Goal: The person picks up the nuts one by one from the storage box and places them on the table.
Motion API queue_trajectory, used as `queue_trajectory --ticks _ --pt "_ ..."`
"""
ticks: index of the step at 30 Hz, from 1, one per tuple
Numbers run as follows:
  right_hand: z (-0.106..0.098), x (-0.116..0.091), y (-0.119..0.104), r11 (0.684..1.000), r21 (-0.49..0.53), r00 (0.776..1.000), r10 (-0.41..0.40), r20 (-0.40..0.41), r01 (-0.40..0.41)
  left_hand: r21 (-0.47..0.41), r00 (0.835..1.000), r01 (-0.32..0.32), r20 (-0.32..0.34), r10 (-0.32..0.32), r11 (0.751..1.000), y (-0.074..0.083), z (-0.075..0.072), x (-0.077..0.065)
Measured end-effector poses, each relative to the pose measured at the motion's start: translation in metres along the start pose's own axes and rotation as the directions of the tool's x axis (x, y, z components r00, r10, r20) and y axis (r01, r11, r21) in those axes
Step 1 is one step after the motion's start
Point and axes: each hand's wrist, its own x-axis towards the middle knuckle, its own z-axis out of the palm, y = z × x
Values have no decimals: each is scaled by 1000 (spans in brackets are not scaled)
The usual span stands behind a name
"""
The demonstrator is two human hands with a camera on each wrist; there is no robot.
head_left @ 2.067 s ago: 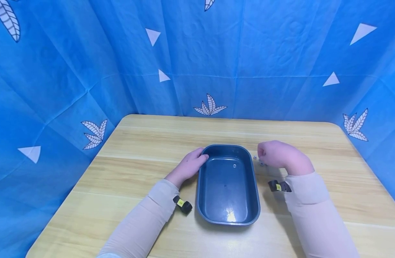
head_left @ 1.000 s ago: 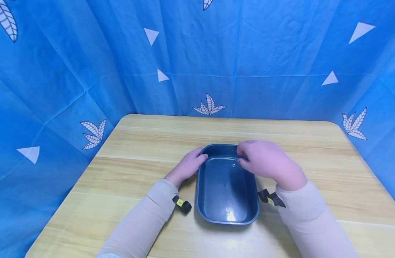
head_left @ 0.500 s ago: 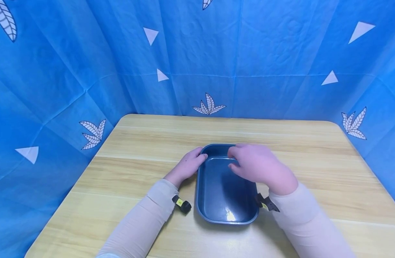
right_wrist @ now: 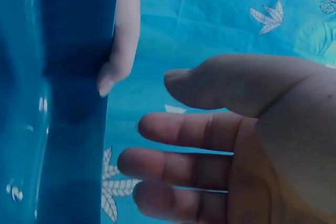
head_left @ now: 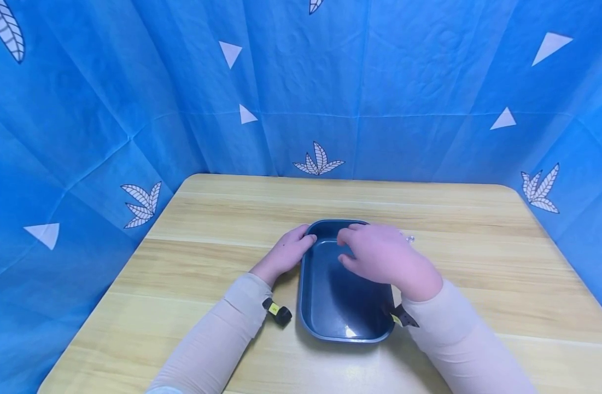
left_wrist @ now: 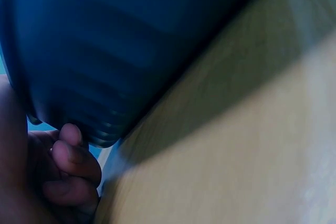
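Observation:
My left hand (head_left: 285, 253) grips the far left part of a dark blue plastic tray (head_left: 304, 284), thumb over the rim. Its fingers (left_wrist: 76, 158) curl against the outer wall in the left wrist view. Over the tray's far right part hovers my right hand (head_left: 379, 256), thumb and fingers apart. Nothing lies between them in the right wrist view, where the fingers (right_wrist: 178, 166) extend loosely. Small shiny metal pieces (right_wrist: 14, 192), like nuts, lie on the tray floor there. My right hand hides that spot in the head view.
A few more small shiny pieces (head_left: 410, 239) lie on the wooden table (head_left: 222, 219), just right of my right hand. A blue patterned curtain (head_left: 301, 82) hangs behind the table and along both sides. Each wrist has a black strap, the left strap (head_left: 278, 312) beside the tray.
My right hand has moved left from the small pieces on the table to over the tray, and its thumb and fingers have parted. My left hand and the tray have stayed put.

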Motion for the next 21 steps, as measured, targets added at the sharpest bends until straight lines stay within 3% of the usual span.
queue_trajectory --ticks 13,21 --pt "25 14 3 996 -12 990 86 114 -85 -15 1000 7 4 -7 1000 1 0 -2" --pt "43 22 10 995 7 980 97 172 -100 1 1000 -1 -7 1 1000 1 1 -1"
